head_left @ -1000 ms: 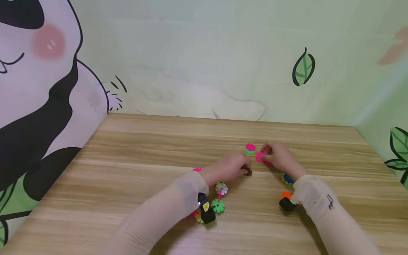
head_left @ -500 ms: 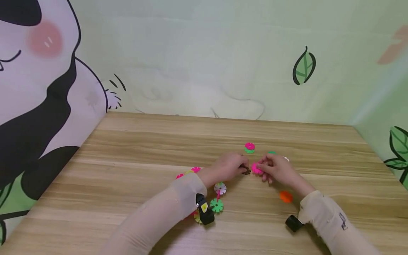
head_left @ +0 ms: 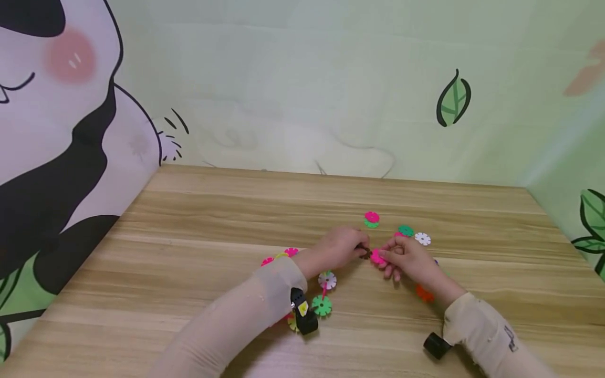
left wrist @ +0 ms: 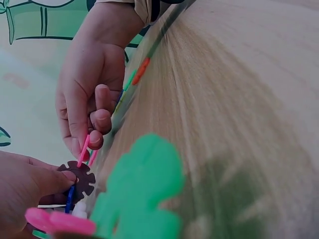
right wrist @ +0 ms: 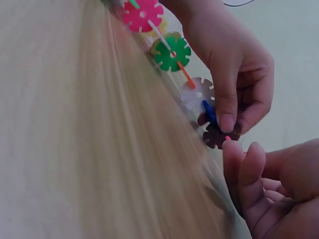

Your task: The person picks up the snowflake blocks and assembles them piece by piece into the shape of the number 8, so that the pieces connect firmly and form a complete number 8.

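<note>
My left hand [head_left: 341, 244] pinches a dark brown notched disc [left wrist: 86, 183] between thumb and fingers. That disc ends a linked chain of notched discs, with a blue one [right wrist: 209, 113], a whitish one [right wrist: 198, 93] and a green one [right wrist: 172, 54] behind it. In the head view, a pale disc [head_left: 327, 280] and a green disc [head_left: 322, 305] of the chain show beside my left wrist, and the forearm hides part of it. My right hand [head_left: 406, 257] pinches a pink notched disc [head_left: 377, 256], held edge-on right at the brown disc's rim in the left wrist view.
Loose discs lie beyond and around my right hand: a pink one [head_left: 372, 216] over a green one, a teal one [head_left: 405, 230], a white one [head_left: 423, 239] and an orange one [head_left: 424, 293]. A painted wall [head_left: 283, 105] borders the wooden table [head_left: 212, 210] at the back.
My right hand has picked up the pink disc from the loose pieces and brought it left and nearer, up to the brown disc. My left hand has stayed almost still.
</note>
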The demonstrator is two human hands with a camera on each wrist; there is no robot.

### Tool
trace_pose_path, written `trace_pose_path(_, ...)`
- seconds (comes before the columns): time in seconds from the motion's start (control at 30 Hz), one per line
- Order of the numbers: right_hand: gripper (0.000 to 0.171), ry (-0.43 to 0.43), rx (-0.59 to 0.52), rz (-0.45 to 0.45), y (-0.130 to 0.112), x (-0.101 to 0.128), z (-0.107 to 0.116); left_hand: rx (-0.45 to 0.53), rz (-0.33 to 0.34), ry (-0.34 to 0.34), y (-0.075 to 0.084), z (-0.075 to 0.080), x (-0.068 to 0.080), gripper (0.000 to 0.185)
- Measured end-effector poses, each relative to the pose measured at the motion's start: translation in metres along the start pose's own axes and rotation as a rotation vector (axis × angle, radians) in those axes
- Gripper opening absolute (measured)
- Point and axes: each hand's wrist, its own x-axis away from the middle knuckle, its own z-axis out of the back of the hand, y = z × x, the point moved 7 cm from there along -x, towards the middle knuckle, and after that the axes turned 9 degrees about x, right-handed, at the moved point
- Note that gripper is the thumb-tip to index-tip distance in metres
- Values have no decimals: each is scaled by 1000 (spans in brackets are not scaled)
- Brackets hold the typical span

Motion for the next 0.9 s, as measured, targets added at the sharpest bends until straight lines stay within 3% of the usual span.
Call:
trace_pose_path(0.2,24,45,-105,-14,4,-2,-6,14,-18,25,1,1,1,9)
trace_pose_path(0.37,24,86,-86,-36,3,-3,-7,-6,7,45,0,3,2,10)
trace_pose_path(0.47,24,104,16,-34,1,-4,-5,-25,27,35,-1,3,1,11)
trace_pose_path(0.67,24,167,332,-2,-6,-3,7,3,87,-17,-4,1,2,15)
trace_pose_path(0.8,19,207,447,28,-12,2,20,15,133,-59,-5,2,6,30)
trace_pose_path(0.9,18,202,503,30,-17,8,30,-26,115,-78,-2,3,8,39)
